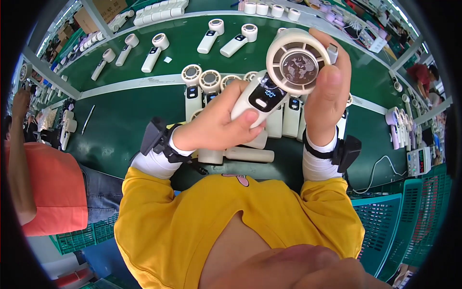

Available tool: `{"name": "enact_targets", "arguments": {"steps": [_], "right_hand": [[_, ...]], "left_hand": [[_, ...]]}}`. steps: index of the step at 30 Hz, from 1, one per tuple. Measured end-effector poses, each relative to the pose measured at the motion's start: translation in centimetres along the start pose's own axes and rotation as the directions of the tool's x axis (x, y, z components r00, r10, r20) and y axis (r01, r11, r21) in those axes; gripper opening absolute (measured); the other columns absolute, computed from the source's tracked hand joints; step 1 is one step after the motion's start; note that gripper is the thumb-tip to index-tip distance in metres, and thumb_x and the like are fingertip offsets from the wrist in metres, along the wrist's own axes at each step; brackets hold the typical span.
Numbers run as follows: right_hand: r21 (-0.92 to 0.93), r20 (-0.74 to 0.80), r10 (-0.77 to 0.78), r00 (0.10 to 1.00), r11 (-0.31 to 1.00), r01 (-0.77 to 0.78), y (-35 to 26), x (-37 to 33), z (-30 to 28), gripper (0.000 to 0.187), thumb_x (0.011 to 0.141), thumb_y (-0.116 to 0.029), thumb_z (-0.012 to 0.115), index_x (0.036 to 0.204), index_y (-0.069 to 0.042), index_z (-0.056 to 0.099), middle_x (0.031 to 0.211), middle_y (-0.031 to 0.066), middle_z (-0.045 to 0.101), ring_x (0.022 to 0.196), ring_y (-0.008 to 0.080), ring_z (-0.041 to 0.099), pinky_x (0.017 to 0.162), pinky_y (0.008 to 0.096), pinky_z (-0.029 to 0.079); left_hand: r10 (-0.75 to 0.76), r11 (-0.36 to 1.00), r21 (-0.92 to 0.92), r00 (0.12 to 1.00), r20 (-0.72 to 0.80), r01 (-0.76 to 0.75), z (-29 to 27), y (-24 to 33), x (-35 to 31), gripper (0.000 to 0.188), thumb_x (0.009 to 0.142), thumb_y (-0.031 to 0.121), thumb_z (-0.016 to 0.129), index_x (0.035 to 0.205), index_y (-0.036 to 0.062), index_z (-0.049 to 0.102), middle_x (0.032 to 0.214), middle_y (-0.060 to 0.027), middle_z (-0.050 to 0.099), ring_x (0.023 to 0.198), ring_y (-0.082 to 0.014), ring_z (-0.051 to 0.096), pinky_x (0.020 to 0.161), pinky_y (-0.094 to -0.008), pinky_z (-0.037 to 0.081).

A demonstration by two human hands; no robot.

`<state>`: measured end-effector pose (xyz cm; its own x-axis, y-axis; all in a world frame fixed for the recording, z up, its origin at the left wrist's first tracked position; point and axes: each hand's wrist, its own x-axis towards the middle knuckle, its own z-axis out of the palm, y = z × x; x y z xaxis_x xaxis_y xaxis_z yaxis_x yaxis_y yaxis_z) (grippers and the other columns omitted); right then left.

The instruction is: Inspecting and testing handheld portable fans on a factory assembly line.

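Observation:
A white handheld fan [298, 65] with a round ringed head and a lit black display is raised above the bench. My left hand [219, 118] grips its handle, thumb on the front below the display. Around the right side of the fan's head curls my right hand [329, 89], its thumb at the rim and its fingers partly hidden behind. A small metal-ended plug [332, 53] shows between the head and those fingers; what holds it is unclear. Below my hands, several similar fans [192, 89] stand in a row, and others lie flat [250, 154] nearest me.
Across the green bench [91, 154], several fans [154, 53] lie spaced apart beyond a pale rail. A pen [88, 119] lies to the left. At right are a small meter box [418, 161], a white cable [373, 178] and green crates [380, 231]. A co-worker in orange [48, 188] is at left.

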<state>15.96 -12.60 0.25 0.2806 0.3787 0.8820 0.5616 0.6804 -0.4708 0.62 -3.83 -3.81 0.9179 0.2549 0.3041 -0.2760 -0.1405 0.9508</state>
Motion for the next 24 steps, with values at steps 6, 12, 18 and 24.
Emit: {"name": "enact_targets", "arguments": {"steps": [6,12,18,24], "right_hand": [[0.051,0.093,0.07,0.993,0.996,-0.075,0.4,0.5,-0.4,0.044,0.09,-0.033,0.037,0.115,0.004,0.039,0.097,0.008,0.052,0.08,0.0094,0.05,0.067,0.0184,0.041],[0.164,0.174,0.077,0.982,0.981,-0.106,0.0,0.5,-0.6,0.046,0.09,-0.034,0.036,0.117,0.004,0.037,0.105,0.0103,0.048,0.09,0.0118,0.049,0.076,0.0208,0.041],[0.178,0.182,0.16,0.97,0.965,-0.193,-0.1,0.3,0.5,0.053,0.089,-0.041,0.035,0.116,0.003,0.038,0.103,0.0097,0.05,0.088,0.012,0.05,0.075,0.0212,0.04],[-0.231,0.193,0.158,0.968,0.966,-0.112,-0.4,0.5,0.2,0.044,0.09,-0.034,0.036,0.11,0.004,0.045,0.095,0.0084,0.054,0.081,0.0116,0.05,0.072,0.0206,0.039]], "left_hand": [[-0.046,0.994,-0.101,0.998,0.046,0.051,0.2,0.7,-0.3,0.044,0.085,0.025,0.048,0.115,-0.0003,0.028,0.086,-0.0057,0.05,0.073,-0.0078,0.049,0.061,-0.0241,0.043],[-0.002,0.971,-0.237,0.995,0.096,0.024,0.9,0.7,-0.3,0.056,0.085,0.026,0.049,0.126,0.002,0.018,0.086,-0.0073,0.049,0.07,-0.0088,0.047,0.06,-0.0242,0.043],[0.035,0.915,-0.404,0.997,0.073,-0.003,0.9,1.7,-0.5,0.059,0.086,0.028,0.048,0.129,0.0034,0.015,0.084,-0.0087,0.05,0.068,-0.0117,0.048,0.058,-0.0258,0.043],[-0.019,0.67,-0.728,0.984,0.175,0.142,-2.7,4.2,-1.4,0.044,0.084,0.025,0.051,0.119,0.0066,0.032,0.085,-0.0125,0.053,0.072,-0.0172,0.053,0.06,-0.0297,0.045]]}}
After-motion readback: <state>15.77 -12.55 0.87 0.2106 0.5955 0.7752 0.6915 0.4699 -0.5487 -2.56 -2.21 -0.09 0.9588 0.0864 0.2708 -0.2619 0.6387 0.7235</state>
